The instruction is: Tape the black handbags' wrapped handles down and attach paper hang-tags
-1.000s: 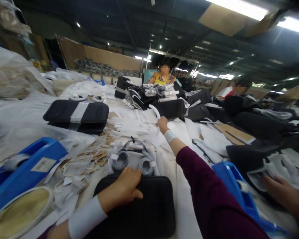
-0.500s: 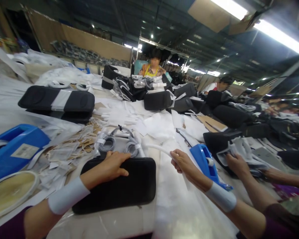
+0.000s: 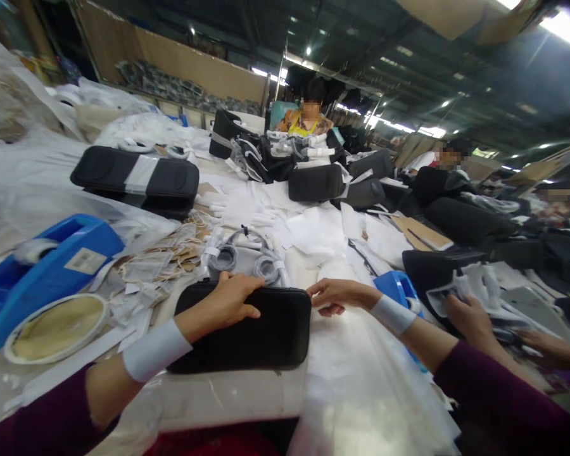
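Observation:
A black bag (image 3: 266, 329) with a smooth front and rounded corners stands before me. Over its top edge lie the fingers of my left hand (image 3: 228, 301), the thumb against the front. Behind that edge are white-wrapped handles and grey coils (image 3: 266, 269) held by white bands. At the bag's upper right corner is my right hand (image 3: 335, 296), its thumb and index finger together. What they pinch, if anything, is hidden.
Left are a blue tape dispenser (image 3: 61, 272), a round tub (image 3: 59, 328) of yellowish stuff and tags with strings (image 3: 159, 259). Another black bag (image 3: 137, 177) lies behind. At right are a second blue dispenser (image 3: 395, 286) and a co-worker's hand (image 3: 470, 316). A person (image 3: 308, 120) sits opposite.
My right hand has moved left to the bag's corner. The white strip it held is no longer seen in its fingers. My left hand stays on the bag; the view has shifted slightly.

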The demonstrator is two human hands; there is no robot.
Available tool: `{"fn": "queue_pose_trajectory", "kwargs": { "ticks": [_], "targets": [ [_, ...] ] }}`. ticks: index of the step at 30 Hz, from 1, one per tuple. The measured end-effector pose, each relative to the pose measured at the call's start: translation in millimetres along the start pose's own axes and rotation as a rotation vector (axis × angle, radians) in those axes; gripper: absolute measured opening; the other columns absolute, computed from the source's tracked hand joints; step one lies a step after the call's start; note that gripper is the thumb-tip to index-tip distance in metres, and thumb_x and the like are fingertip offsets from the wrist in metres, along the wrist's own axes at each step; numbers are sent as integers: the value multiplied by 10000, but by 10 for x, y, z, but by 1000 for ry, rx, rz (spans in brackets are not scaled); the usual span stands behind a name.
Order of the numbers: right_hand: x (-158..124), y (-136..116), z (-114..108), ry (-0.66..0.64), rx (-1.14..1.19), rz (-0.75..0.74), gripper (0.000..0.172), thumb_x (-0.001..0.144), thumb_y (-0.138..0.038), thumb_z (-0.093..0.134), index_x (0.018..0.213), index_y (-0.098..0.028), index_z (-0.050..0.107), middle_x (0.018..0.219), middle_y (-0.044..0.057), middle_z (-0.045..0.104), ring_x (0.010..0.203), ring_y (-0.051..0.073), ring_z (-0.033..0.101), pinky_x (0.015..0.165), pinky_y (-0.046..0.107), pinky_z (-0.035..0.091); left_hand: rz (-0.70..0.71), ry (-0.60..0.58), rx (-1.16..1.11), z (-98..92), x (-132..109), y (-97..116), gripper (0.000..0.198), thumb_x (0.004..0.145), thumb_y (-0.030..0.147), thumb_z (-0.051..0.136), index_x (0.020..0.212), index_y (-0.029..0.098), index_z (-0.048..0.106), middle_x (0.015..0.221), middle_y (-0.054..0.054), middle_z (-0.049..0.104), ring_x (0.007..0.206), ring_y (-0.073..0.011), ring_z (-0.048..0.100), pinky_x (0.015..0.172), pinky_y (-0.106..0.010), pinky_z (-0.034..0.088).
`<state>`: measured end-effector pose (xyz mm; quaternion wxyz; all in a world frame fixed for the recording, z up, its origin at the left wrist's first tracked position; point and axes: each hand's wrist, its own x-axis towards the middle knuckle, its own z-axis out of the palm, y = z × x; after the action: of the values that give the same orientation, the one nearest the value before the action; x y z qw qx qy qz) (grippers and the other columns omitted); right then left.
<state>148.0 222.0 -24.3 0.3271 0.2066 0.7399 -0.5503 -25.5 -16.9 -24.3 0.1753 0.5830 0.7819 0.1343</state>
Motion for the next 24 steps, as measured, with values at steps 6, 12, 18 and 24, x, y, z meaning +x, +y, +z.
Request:
{"fn": "queue_pose_trajectory", "kwargs": {
  "ticks": [6,12,18,24],
  "targets": [
    [190,-205,-176,2,-196,-113,197,773,-328,624,766,-133,600,550,-35,533,431,38,396,402,160,253,46,50,-11,42,-14,-26,385,765,267,725,1122,207,595,1131,-69,665,1082,-288,572,905,-414,348],
    [489,-271,1,64,-165,-273,243,784,-311,565,609,-150,514,471,-78,397,398,42,347,383,176,271,93,120,32,64,-28,-51,351,779,272,720,1099,211,590,1222,-78,599,1141,-280,528,867,-408,361],
    [488,-85,100,135,18,-384,149,725,-246,580,694,-114,641,482,-67,450,409,44,337,398,184,264,120,142,48,61,-46,-20,364,772,270,727,1109,219,598,1202,-53,627,1148,-262,527,876,-396,379],
    [409,-167,1,-31,67,-411,204,675,-142,596,848,-113,701,754,8,674,695,110,592,684,219,468,18,17,97,-26,-11,12,449,774,330,714,1193,223,596,1159,-63,687,1046,-275,633,851,-357,430]
  ]
}}
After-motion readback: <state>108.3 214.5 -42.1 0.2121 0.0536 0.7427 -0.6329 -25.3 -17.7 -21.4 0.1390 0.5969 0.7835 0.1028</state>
